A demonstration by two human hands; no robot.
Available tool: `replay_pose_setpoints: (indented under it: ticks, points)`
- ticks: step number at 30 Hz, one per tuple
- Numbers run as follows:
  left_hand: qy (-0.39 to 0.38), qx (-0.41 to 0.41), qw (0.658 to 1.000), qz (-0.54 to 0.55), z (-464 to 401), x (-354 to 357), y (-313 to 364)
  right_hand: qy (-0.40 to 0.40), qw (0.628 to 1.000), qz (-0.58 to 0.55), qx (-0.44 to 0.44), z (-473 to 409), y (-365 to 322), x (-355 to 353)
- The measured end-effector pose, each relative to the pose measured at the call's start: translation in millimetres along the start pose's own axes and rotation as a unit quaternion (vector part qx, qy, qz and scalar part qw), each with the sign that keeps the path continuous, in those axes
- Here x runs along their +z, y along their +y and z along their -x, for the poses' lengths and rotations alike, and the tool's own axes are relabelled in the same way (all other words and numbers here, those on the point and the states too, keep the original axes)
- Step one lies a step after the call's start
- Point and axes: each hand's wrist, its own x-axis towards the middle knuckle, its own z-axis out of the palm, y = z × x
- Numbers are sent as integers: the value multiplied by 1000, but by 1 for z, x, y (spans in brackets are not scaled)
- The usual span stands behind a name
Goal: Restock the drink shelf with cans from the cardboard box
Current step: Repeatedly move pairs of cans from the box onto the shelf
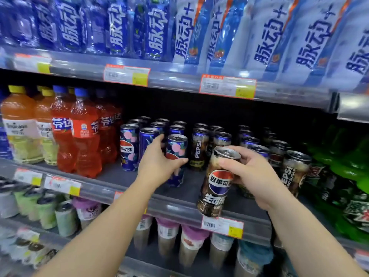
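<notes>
My right hand (251, 172) grips a tall brown Pepsi can (216, 182) near its top and holds it tilted above the front edge of the middle shelf (179, 204). My left hand (159, 162) wraps round a blue floral Pepsi can (177, 148) that stands upright on that shelf, thumb on its right side. Rows of blue floral cans (128, 146) stand to the left and dark Pepsi cans (199, 148) behind and to the right. No cardboard box is in view.
Orange and red soda bottles (79, 134) fill the shelf's left end, green bottles (347, 168) its right end. Blue and white drink bottles (219, 33) line the shelf above. Cups with lids (187, 242) stand on the shelf below. Bare shelf floor lies in front of the cans.
</notes>
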Motion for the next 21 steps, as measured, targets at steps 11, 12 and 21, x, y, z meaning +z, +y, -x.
replay_pose_setpoints:
  ticks: [11,12,21]
  points:
    - [-57,-20,987,-147,6,17,-42,43,999,32,-5,-19,6,14]
    - [-52,-16,987,-154,4,17,-42,45,999,30,-4,-20,6,14]
    - [-38,-7,988,-147,5,11,-38,71,997,35,19,-30,8,19]
